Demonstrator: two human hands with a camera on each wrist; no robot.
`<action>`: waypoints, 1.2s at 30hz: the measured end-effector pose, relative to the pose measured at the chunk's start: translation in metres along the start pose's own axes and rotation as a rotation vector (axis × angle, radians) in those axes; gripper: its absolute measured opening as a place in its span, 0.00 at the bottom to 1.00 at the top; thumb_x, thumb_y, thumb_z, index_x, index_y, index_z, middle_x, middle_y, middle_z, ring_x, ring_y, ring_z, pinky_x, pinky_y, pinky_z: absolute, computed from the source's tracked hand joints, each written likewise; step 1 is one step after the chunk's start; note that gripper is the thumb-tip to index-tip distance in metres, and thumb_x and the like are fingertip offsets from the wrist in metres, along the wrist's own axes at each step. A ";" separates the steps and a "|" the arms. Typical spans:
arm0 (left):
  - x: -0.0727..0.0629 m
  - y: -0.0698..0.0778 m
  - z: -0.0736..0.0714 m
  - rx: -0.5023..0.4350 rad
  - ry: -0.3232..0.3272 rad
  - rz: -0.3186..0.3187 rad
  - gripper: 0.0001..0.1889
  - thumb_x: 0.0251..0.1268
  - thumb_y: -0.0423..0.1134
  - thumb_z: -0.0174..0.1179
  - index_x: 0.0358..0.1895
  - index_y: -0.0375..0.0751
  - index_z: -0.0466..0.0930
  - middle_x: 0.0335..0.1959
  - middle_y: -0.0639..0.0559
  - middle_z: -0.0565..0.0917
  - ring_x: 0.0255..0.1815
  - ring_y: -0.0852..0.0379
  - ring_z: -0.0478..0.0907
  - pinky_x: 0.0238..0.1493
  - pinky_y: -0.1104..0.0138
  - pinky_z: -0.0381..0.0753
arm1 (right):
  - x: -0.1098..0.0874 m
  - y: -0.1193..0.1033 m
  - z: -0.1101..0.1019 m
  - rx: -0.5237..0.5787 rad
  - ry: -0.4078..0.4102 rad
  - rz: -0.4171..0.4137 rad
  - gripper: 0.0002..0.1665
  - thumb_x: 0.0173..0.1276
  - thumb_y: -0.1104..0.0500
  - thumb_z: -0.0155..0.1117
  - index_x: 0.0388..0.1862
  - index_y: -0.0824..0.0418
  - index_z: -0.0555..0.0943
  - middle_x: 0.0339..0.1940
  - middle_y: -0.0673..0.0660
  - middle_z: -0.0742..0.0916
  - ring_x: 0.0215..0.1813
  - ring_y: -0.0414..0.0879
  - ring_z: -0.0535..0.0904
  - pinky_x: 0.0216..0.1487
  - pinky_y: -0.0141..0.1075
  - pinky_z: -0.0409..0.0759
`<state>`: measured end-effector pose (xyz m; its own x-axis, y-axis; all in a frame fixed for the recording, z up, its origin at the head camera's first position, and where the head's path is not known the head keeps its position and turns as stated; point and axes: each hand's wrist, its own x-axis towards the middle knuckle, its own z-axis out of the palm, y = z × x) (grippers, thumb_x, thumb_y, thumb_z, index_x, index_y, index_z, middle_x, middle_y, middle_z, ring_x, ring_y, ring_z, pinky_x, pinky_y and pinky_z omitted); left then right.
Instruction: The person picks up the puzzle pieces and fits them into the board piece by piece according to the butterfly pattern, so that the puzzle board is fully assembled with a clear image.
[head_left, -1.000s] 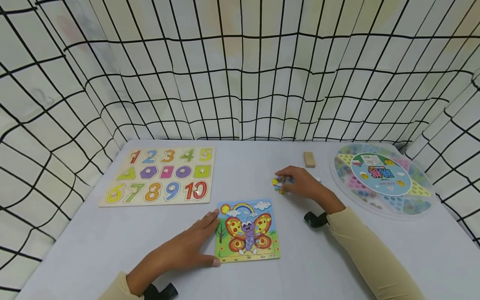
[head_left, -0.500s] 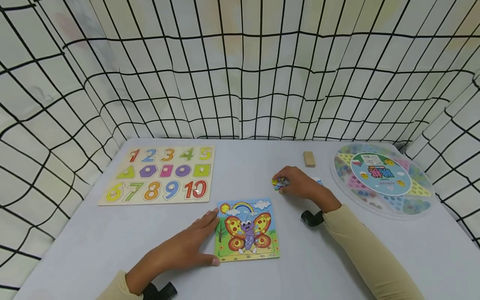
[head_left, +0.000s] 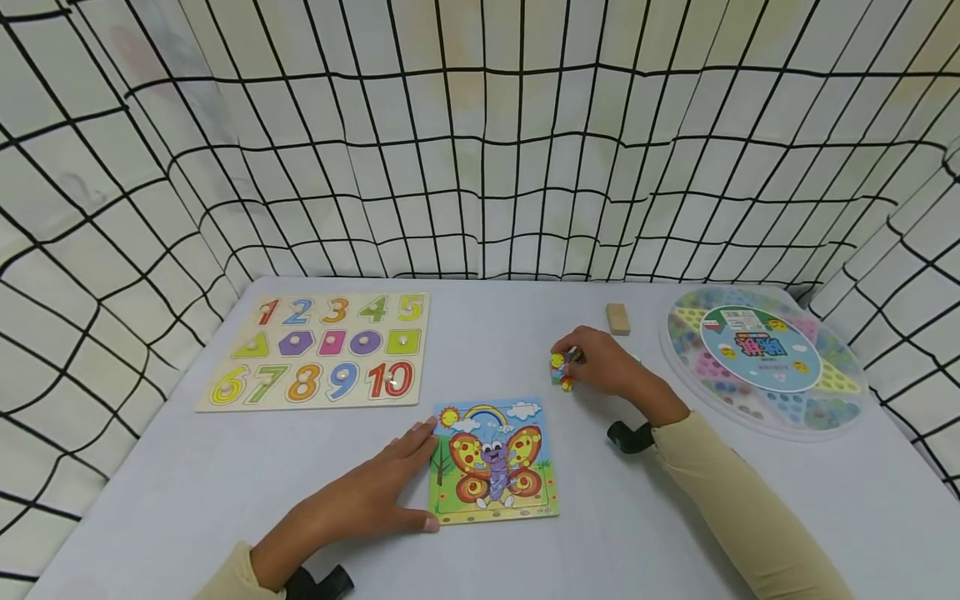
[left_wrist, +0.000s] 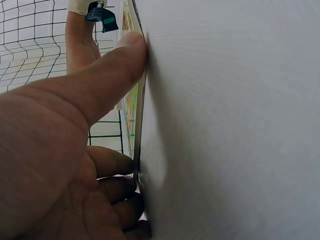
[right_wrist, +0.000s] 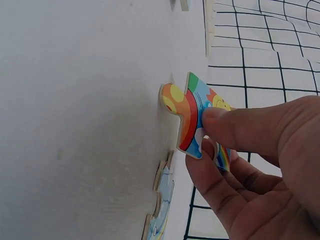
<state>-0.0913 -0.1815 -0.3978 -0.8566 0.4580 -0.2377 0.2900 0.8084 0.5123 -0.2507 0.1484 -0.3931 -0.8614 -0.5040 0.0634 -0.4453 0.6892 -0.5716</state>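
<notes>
My right hand [head_left: 603,362] pinches a small colourful jigsaw puzzle piece [head_left: 558,369] between thumb and fingers, near the table's middle right. In the right wrist view the puzzle piece [right_wrist: 187,117] stands on edge, showing orange, red, blue and yellow. A bit of rainbow print shows behind the thumb; whether it belongs to a second piece I cannot tell. More puzzle pieces [right_wrist: 161,200] lie on the table beneath that hand. My left hand [head_left: 371,492] rests along the left edge of a square butterfly puzzle board [head_left: 495,462], thumb at its lower corner and fingers extended.
At the back left lies a wooden number and shape board [head_left: 318,350]. A small wooden block [head_left: 618,319] sits behind the right hand. To the right is a round clear bead case [head_left: 765,358]. Black netting [head_left: 483,150] over white cloth encloses the table's back and sides.
The piece in my right hand has been turned, and that hand has shifted slightly right. My left hand and the butterfly board keep their places.
</notes>
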 end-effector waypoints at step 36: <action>0.002 0.000 0.000 0.002 -0.008 0.003 0.53 0.50 0.57 0.73 0.76 0.38 0.55 0.79 0.50 0.47 0.78 0.47 0.43 0.72 0.51 0.53 | 0.014 -0.042 0.012 0.131 0.013 -0.074 0.14 0.69 0.68 0.61 0.51 0.64 0.84 0.45 0.55 0.86 0.40 0.47 0.77 0.35 0.34 0.80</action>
<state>-0.0926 -0.1805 -0.3982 -0.8520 0.4638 -0.2429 0.2940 0.8077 0.5111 -0.2407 0.1058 -0.3782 -0.8310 -0.5433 0.1193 -0.4724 0.5760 -0.6672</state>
